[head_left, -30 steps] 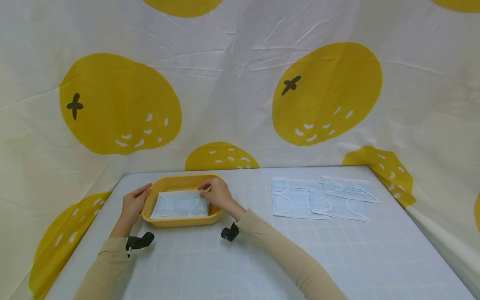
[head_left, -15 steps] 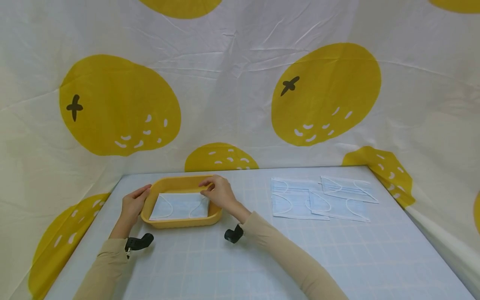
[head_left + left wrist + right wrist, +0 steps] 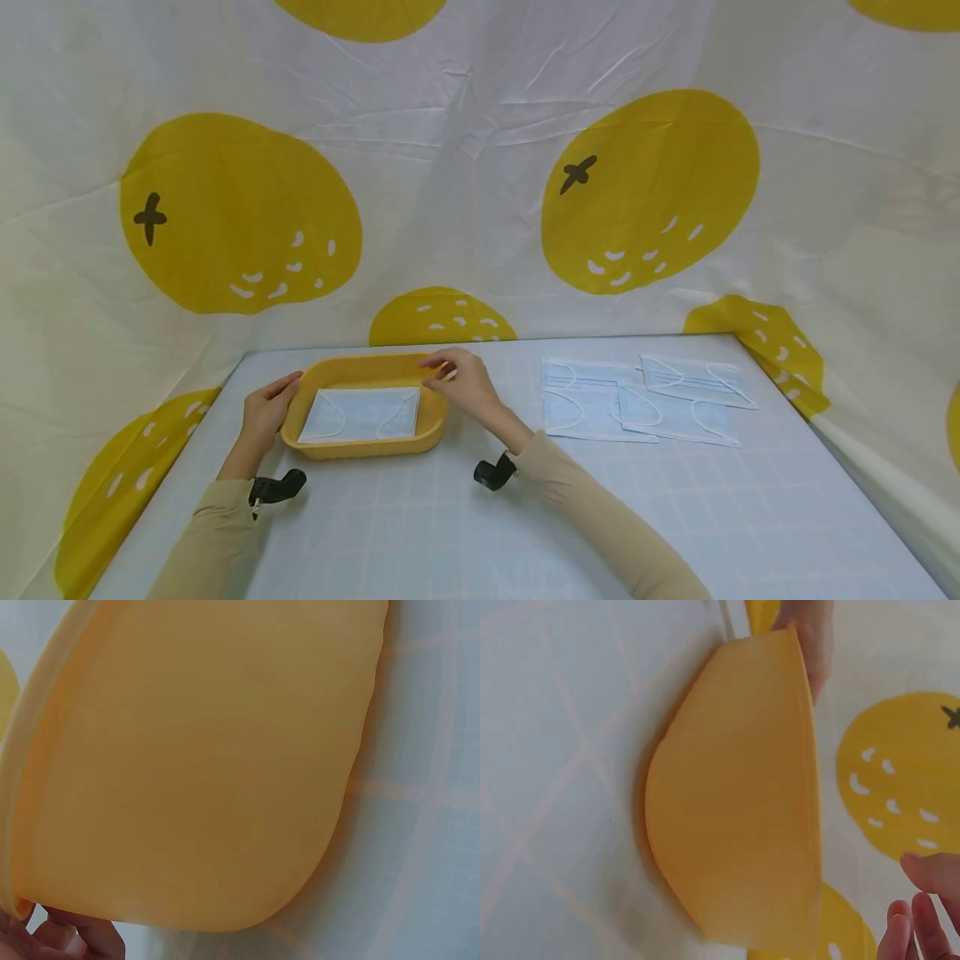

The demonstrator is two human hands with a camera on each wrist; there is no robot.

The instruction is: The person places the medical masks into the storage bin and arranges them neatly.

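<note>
"Yellow tray (image 3: 360, 451) first, please: where is it standing, and what is it carrying?"

"It is standing on the far left part of the desk (image 3: 420, 533). Inside, one light-blue mask (image 3: 362, 412) is lying flat, its ear loops facing upward. Whether more are lying under it, I cannot tell."

"And the hands?"

"The left hand (image 3: 265, 415) is holding the left end of the tray, with fingers bending at the rim. The right hand (image 3: 467, 385) is hovering above the far right corner; its fingers are staying loosely apart and carrying nothing."

"What are you worrying about from here?"

"Mostly the loops. If the right fingers are passing too low, they could be catching the right loop and dragging the mask askew. Also, the tray is seeming light to me, so a pull from the left hand could be sliding or tilting it."

"And on the right side?"

"Other masks (image 3: 641, 400) are lying partly over one another, some loops crossing their neighbours. Anyone lifting one could be pulling a second along, because of a snagging loop."
</note>
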